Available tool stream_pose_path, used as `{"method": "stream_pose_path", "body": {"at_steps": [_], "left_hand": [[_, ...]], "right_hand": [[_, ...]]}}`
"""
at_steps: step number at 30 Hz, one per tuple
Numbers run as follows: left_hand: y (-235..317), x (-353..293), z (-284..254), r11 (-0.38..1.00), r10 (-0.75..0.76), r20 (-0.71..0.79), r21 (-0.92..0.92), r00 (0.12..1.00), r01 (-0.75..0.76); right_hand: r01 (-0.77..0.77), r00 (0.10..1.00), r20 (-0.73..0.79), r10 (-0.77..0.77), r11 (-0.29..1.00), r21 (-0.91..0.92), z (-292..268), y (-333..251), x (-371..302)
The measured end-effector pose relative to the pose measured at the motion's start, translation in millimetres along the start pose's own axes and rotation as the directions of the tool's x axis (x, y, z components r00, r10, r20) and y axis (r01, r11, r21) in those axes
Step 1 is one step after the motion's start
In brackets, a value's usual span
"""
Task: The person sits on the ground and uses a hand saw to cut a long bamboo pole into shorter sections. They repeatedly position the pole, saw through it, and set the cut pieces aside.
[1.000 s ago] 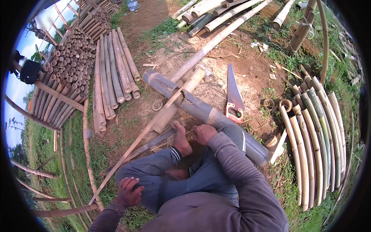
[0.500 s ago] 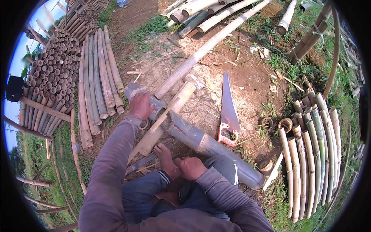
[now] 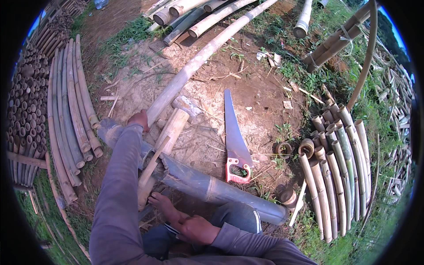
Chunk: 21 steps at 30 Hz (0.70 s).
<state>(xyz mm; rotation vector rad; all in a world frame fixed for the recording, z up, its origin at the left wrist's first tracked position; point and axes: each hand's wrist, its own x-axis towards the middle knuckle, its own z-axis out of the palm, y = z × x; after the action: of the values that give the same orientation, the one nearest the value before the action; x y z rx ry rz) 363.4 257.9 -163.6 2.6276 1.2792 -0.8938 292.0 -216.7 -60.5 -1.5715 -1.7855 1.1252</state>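
My left hand (image 3: 139, 120) reaches forward beside the near end of a long pale bamboo pole (image 3: 194, 66); its fingers are mostly hidden. Below that arm, a thick grey bamboo (image 3: 234, 192) lies across in front of my legs, broken open near its middle. A flat split bamboo strip (image 3: 152, 165) leans over the break. Crossing under the thick bamboo is a shorter pale bamboo piece (image 3: 173, 128). My right hand (image 3: 198, 230) is closed against my bare foot (image 3: 163, 205), and whatever it holds, if anything, is hidden. A handsaw (image 3: 236, 132) with a red and white handle lies on the ground ahead.
Several bamboo poles (image 3: 66, 110) lie at the left beside a big stack (image 3: 28, 101). More poles (image 3: 203, 20) rest at the far side. On the right are a bundle of cut bamboo (image 3: 340, 176) and short bamboo rings (image 3: 306, 148). Upright posts (image 3: 338, 42) stand tied together behind.
My left hand has left the thick bamboo and moved forward to the long pole's near end. The view has swung right. My right hand stays by my foot.
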Motion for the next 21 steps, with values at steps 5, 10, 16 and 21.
{"method": "stream_pose_path", "body": {"at_steps": [5, 10, 16, 21], "left_hand": [[10.8, -35.9, -31.0, 0.999, -0.008, -0.119, -0.032, 0.993, 0.004], [-41.7, -78.9, -68.8, 0.978, -0.003, -0.460, -0.186, 0.888, -0.093], [-43.7, -171.4, -114.3, 0.970, 0.114, -0.507, -0.130, 0.855, -0.207], [-23.2, -283.2, -82.9, 0.950, 0.198, -0.560, -0.091, 0.804, -0.297]], "right_hand": [[-0.037, 0.996, -0.079, 0.033, 0.998, -0.055, 13.2, 8.6, -3.5], [-0.085, 0.994, -0.068, 0.083, 0.996, -0.028, -5.4, -9.7, -2.6], [-0.119, 0.990, -0.094, 0.100, 0.969, -0.215, 33.6, 26.8, 9.9], [-0.244, 0.961, -0.182, 0.209, 0.950, -0.194, 25.4, 33.9, -1.0]]}}
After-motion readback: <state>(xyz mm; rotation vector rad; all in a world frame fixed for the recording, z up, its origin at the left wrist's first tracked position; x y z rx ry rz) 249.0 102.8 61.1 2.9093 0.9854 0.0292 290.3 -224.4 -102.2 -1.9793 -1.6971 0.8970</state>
